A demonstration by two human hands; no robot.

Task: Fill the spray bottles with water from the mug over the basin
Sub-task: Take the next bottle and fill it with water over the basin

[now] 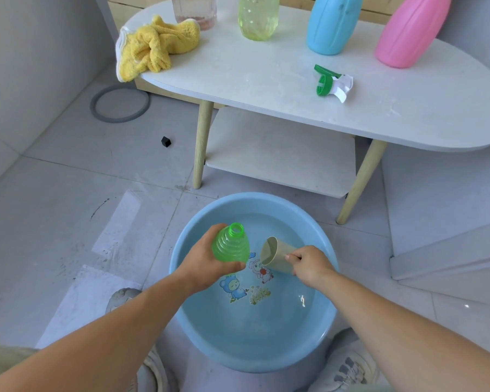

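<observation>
My left hand (207,264) grips an open green spray bottle (231,244) with no cap, held upright over the blue basin (181,250), which holds water. My right hand (309,264) holds a beige mug (276,254) by its handle, tipped on its side with the mouth toward the green bottle, a short gap between them. The green and white spray head (333,82) lies on the white table (266,89). On the table's far side stand a clear bottle (195,9), a yellow-green bottle (258,17), a blue bottle (333,24) and a pink bottle (410,32).
A yellow cloth (150,48) hangs over the table's left end. The table has wooden legs (201,142) and a lower shelf (280,154) just behind the basin. A grey ring (120,103) and a small black cube (166,141) lie on the tiled floor. My shoes flank the basin.
</observation>
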